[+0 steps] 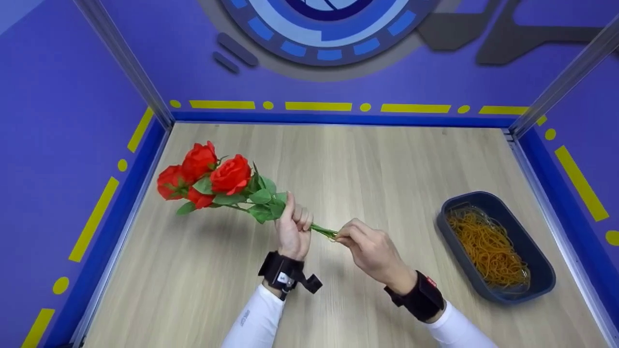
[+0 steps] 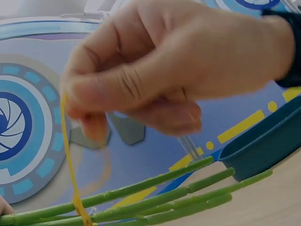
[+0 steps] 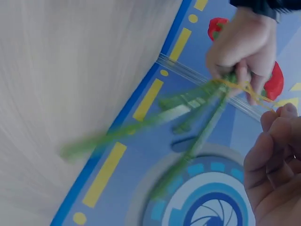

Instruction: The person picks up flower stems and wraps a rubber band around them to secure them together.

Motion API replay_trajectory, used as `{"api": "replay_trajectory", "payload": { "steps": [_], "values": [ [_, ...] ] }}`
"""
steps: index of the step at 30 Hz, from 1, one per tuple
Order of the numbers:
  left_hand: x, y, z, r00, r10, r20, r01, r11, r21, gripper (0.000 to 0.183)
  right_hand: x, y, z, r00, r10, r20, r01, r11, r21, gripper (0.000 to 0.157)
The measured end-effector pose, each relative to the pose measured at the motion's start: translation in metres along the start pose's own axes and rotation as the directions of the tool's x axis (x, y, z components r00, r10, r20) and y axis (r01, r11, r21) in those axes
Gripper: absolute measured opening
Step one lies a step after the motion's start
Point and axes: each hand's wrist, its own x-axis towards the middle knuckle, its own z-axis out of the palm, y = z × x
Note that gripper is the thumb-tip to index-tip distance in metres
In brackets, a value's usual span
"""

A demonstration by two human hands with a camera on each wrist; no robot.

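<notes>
Now your left grip closed round green stems, red roses out over left of desk. Right grip pinched yellow band, pulled taut off stems. Looked like binding step; next move probably called for another wrap.

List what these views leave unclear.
- Head: gripped part of the stems, hidden by the left hand.
- Head: turns of the yellow band, too small.
- Left wrist: part of the bin, cut off by the right edge; rubber bands, behind its wall.
- Right wrist: stem ends, motion-blurred.
</notes>
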Motion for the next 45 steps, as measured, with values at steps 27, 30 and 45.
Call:
{"api": "replay_trajectory", "payload": {
  "steps": [27,30,45],
  "values": [
    [-0.016,-0.002,0.004,0.990,-0.117,0.081,0.103,0.982,0.157,0.060,0.058,0.029,-0.054,0.988,0.119,0.093,-0.143,0.938,0.316,0.017],
    [-0.019,0.003,0.008,0.982,-0.147,0.120,0.133,0.984,0.116,0.059,0.059,0.039,-0.056,0.988,0.137,0.067,-0.151,0.938,0.313,0.015],
    [-0.028,0.021,0.028,0.960,-0.177,0.215,0.180,0.984,0.006,0.053,0.034,0.091,-0.028,0.916,0.387,0.108,-0.397,0.829,0.394,0.006]
  ]
}}
